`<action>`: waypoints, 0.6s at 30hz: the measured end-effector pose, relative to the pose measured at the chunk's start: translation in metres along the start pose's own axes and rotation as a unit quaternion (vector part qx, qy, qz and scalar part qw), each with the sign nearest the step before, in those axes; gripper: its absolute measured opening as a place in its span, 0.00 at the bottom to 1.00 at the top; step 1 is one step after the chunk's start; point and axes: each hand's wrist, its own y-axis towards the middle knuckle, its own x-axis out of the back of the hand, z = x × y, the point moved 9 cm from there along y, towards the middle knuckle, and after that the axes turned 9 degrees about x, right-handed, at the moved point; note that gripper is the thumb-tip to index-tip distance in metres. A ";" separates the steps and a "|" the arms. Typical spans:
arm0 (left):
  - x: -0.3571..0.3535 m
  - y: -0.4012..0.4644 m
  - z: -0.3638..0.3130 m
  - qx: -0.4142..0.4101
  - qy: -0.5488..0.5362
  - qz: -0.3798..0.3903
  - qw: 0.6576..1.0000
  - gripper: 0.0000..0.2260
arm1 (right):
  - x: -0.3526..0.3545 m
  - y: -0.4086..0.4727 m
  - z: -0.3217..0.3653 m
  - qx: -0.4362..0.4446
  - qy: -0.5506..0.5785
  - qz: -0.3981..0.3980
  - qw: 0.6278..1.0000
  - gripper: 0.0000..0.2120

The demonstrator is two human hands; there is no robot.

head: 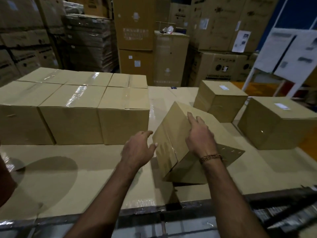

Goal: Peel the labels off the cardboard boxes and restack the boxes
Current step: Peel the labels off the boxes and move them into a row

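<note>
boxes (73,115) stacked in taped rows crowd the left of a cardboard platform (68,170); two labelled boxes (221,98) stand far right. the tilted box (173,145) hides its underside, one corner down, top leaning away. right hand (200,136) rests flat on it, fingers straight; left hand (137,148) touches its side, fingers relaxed.

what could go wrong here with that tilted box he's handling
1. The tilted box stands on a lower edge near the front edge of the cardboard surface. The right hand only lies flat on it and the left hand barely touches its side, so it might slip or tip toward the person.
2. The two boxes at right still carry white labels, easy to miss while restacking.
</note>
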 end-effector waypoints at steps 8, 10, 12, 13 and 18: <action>-0.100 0.019 -0.018 0.092 -0.021 0.230 0.969 0.37 | 0.035 0.015 -0.062 -0.007 0.040 -0.049 0.998 0.26; -0.119 0.018 -0.030 0.116 -0.039 0.274 0.954 0.40 | 0.047 0.017 -0.082 -0.013 0.067 -0.070 0.995 0.25; -0.132 0.020 -0.047 0.121 -0.076 0.286 0.947 0.41 | 0.059 0.019 -0.102 -0.014 0.084 -0.097 0.992 0.23; -0.136 0.023 -0.056 0.121 -0.105 0.284 0.945 0.40 | 0.064 0.020 -0.111 -0.011 0.089 -0.109 0.990 0.23; -0.142 0.041 -0.095 0.145 -0.195 0.185 0.952 0.38 | 0.072 0.034 -0.153 0.007 0.123 -0.102 0.987 0.22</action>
